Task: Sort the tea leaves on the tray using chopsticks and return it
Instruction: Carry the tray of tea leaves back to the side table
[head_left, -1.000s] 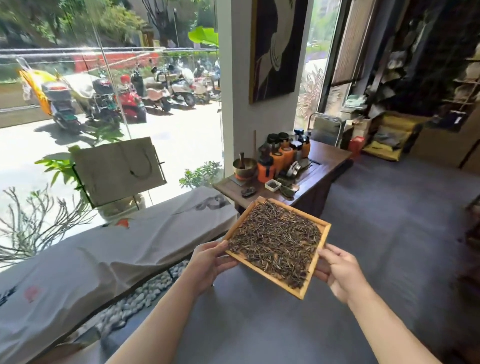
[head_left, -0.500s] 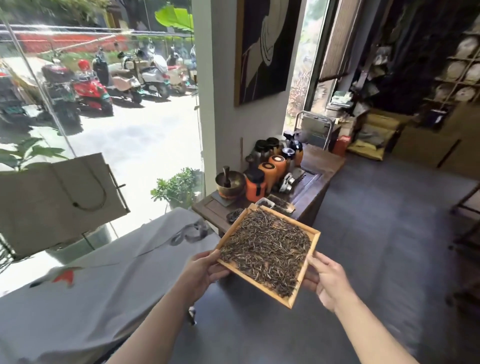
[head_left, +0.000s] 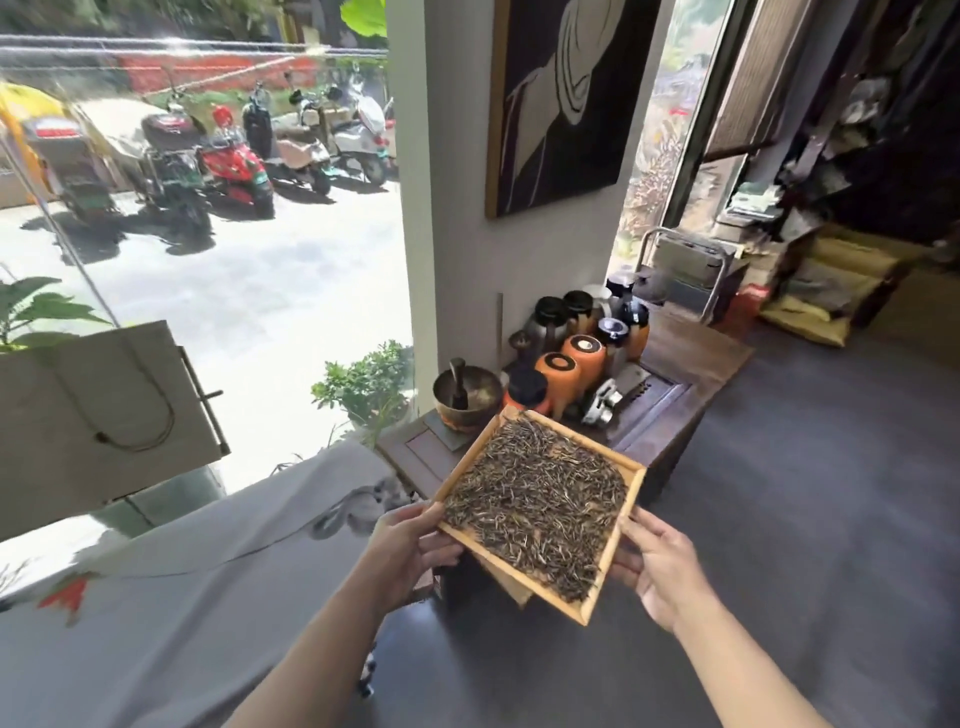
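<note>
A square wooden tray (head_left: 612, 557) is held up in the air in front of me, tilted a little. Dark, thin tea leaves (head_left: 537, 499) cover nearly its whole inside. My left hand (head_left: 408, 545) grips the tray's near-left edge, thumb on the rim. My right hand (head_left: 657, 564) grips the right edge, fingers under the frame. No chopsticks are visible.
Just beyond the tray stands a low dark wooden table (head_left: 691, 364) with orange canisters (head_left: 571, 364), dark jars and a metal bowl with a pestle (head_left: 465, 395). A grey cloth-covered bench (head_left: 182, 597) runs along the window at left. Grey floor (head_left: 805, 519) lies at right.
The tray and both hands have come closer to the low table, whose front now lies behind the tray. Both hands keep the same grip.
</note>
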